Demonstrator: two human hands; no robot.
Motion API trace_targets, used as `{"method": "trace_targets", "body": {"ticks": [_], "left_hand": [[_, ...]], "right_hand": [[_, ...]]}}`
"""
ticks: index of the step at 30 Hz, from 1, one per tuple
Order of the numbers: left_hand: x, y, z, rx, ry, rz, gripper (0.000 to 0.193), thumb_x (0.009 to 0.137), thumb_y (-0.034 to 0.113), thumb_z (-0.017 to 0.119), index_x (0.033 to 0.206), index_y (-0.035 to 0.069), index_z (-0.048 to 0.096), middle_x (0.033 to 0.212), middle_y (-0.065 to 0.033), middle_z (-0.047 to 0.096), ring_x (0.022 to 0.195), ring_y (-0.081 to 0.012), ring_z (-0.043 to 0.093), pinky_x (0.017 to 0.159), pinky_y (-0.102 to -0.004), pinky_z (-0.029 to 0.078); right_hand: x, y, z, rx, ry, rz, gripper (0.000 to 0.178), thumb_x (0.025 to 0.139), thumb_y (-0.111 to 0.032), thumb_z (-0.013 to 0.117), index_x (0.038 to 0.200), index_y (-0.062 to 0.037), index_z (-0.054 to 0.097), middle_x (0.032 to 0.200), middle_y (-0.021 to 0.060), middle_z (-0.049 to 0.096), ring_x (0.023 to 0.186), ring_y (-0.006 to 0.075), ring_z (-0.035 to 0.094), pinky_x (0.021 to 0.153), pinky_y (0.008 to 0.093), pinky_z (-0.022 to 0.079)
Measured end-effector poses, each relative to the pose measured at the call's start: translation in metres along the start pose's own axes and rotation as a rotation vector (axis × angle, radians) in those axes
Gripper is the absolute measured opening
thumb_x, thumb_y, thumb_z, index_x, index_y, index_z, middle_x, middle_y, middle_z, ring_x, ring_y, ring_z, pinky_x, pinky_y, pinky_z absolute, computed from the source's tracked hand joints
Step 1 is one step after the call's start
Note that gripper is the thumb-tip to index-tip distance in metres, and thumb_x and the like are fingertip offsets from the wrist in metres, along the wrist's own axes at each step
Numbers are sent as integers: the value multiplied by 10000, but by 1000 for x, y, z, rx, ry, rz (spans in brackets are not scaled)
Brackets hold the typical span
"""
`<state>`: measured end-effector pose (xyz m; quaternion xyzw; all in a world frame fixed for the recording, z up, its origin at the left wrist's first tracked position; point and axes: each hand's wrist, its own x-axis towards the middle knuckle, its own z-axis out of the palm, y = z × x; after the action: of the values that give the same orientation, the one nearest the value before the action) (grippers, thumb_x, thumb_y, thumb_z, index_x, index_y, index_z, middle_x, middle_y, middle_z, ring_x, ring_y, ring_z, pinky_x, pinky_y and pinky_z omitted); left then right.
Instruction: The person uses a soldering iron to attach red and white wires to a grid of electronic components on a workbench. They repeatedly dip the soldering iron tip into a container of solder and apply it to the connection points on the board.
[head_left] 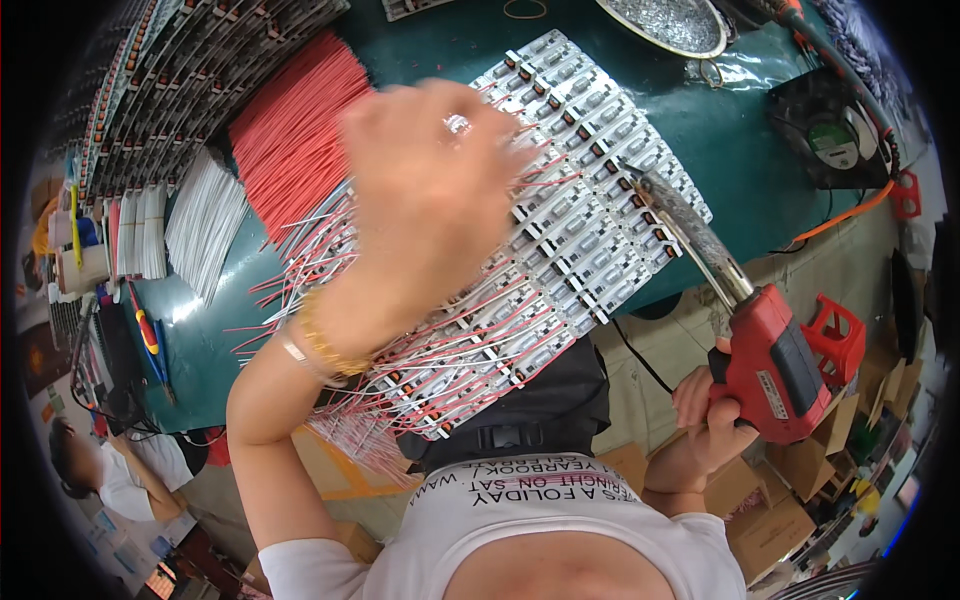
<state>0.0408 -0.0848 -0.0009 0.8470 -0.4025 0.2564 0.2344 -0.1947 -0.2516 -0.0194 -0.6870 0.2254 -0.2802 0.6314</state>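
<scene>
A panel of white circuit boards [605,225] with rows of small components lies at the table's front edge, tilted to my view. Red and white wires [450,345] run from its near rows and spread to the left. In my right hand [710,415] is a red and black soldering gun [775,365], its fingers wrapped round the grip. The gun's dark tip hovers over or touches the panel's right part; I cannot tell which. My left hand [430,175] is over the panel's left part, smeared by motion, so its fingers and anything in them are unclear.
Loose red wires [300,130] and white wires [205,220] lie left on the green table [740,210]. Stacked panels [200,90] stand far left, pliers [155,340] near left. A metal bowl [675,25] and black fan [825,130] are far right. Another person [130,470] sits lower left.
</scene>
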Motion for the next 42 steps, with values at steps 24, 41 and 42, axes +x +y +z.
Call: {"method": "trace_targets", "body": {"ticks": [24, 41, 42], "left_hand": [[-6, 22, -16, -507, -245, -368, 63, 749, 62, 656, 729, 38, 602, 675, -46, 570, 622, -190, 528, 643, -311, 389], [-15, 32, 11, -323, -249, -151, 135, 727, 56, 672, 680, 49, 545, 609, -42, 508, 577, -194, 488, 680, -322, 337], [-15, 32, 11, -321, -248, -147, 135, 727, 55, 671, 680, 49, 545, 609, -43, 507, 577, -196, 488, 679, -322, 337]], "right_hand": [[-1, -1, -12, 127, -101, 76, 727, 827, -472, 569, 1212, 110, 363, 448, -14, 402, 348, 86, 382, 385, 226, 348], [0, -2, 1, 62, -111, 137, 682, 781, -491, 602, 1088, 97, 443, 471, 0, 442, 368, 100, 417, 385, 237, 364], [1, -2, 0, 53, -138, 136, 674, 781, -484, 607, 1084, 95, 444, 471, -1, 442, 368, 100, 415, 386, 235, 361]]}}
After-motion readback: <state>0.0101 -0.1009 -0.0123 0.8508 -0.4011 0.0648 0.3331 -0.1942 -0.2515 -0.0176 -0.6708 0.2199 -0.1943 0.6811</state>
